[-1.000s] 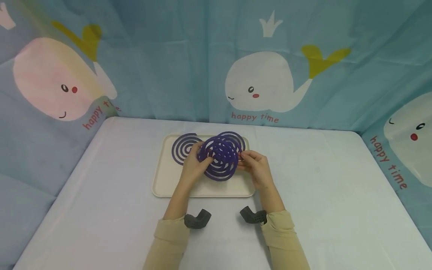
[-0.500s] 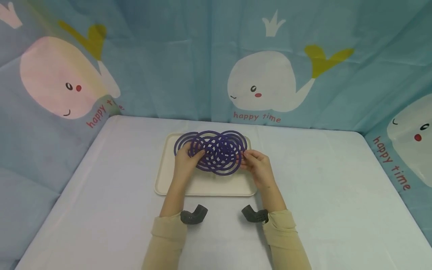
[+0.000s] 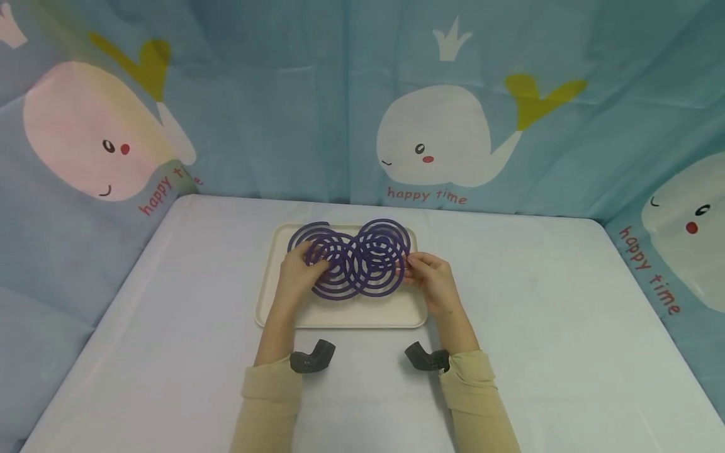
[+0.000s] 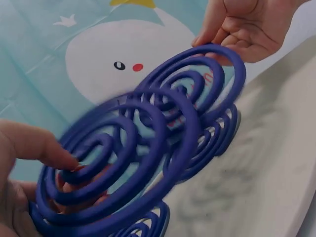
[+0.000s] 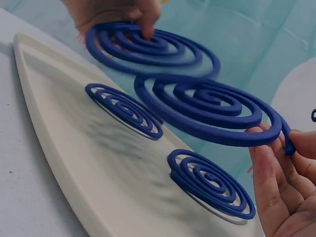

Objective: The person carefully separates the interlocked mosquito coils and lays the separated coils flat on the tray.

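Two flat dark-blue mosquito coils are held in the air above a cream tray [image 3: 391,319]. My left hand [image 3: 294,274] pinches the left mosquito coil [image 4: 191,140] near its centre, with the thumb on top. At the other side, my right hand [image 3: 433,280] pinches the outer end of the right mosquito coil [image 5: 207,137] between thumb and fingers. The held coils overlap at their inner edges in every view; whether they touch I cannot tell. Under them, two more coils lie on the tray: a left one [image 5: 126,109] and a right one [image 5: 212,177].
A white-covered table [image 3: 538,327] surrounds the tray. Behind it hangs a blue curtain [image 3: 317,126] printed with whales. Dark angled wrist mounts [image 3: 313,357] stick out inward from both wrists, over the tabletop.
My left hand has moved left with its mosquito coil, which largely overlapped the right one before and now overlaps only its edge. My right hand has stayed nearly still.
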Demonstrator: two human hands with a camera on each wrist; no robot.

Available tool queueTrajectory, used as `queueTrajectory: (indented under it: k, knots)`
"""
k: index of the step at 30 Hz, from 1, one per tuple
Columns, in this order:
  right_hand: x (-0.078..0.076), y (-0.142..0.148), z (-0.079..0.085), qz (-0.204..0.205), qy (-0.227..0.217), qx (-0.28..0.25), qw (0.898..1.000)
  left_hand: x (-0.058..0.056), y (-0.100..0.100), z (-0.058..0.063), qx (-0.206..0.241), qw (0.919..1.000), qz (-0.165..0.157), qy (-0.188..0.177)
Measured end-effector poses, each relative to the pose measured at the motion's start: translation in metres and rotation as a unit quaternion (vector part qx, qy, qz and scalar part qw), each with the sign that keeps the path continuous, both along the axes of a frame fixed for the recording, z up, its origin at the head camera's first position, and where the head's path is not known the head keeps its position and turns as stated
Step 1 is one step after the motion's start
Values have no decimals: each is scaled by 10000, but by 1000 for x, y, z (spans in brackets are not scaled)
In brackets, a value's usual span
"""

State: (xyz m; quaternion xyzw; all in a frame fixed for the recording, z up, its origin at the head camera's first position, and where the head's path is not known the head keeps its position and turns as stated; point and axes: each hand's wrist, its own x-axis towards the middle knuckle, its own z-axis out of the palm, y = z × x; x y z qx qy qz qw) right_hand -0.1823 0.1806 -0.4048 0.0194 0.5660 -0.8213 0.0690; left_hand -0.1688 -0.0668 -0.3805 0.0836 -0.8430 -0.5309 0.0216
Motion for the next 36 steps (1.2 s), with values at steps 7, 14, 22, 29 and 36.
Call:
queueTrajectory:
  k: [7, 14, 22, 29, 36]
  knots:
    - [-3, 8, -3, 249, -73, 10, 9997, 1, -16, -1, -15, 9982, -537, -257]
    - [-5, 21, -5, 397, -216, 472, 9979, 4, -45, -11, 696, 9891, -1229, -424]
    - [-6, 29, -10, 473, -397, 623, 9961, 8, -68, -17, 519, 9908, -1125, -537]
    - [-7, 31, -9, 571, -350, 580, 9961, 11, -81, -15, 527, 9913, -1017, -654]
    - [-6, 34, -12, 797, -428, 731, 9932, 14, -91, -18, 484, 9904, -873, -954]
